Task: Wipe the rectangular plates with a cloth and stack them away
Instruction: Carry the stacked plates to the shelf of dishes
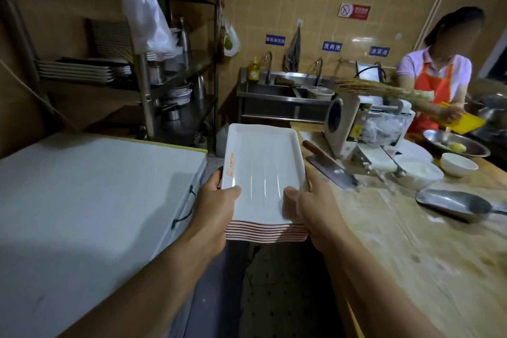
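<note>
The left hand (216, 200) grips the left edge of a stack of rectangular plates (263, 173), thumb curled over the top plate's near rim and fingers underneath; the right hand (310, 208) clamps the opposite edge the same way, thumb on the rim and forefinger lying along the side. The stack is held in the air over the aisle, white on top with pink-edged rims showing at its near end, and orange lettering runs along the top plate's left border. To the left sits a white chest (82, 200); to the right a floury wooden counter (425, 255) carries a cleaver (332, 170), a metal scoop (455, 203) and a white bowl (458, 164). Ahead stand a metal shelf rack (142, 85), holding what looks like more plates, and a steel sink (285, 93). A person in an orange apron (433, 85) works at the counter's far end.
</note>
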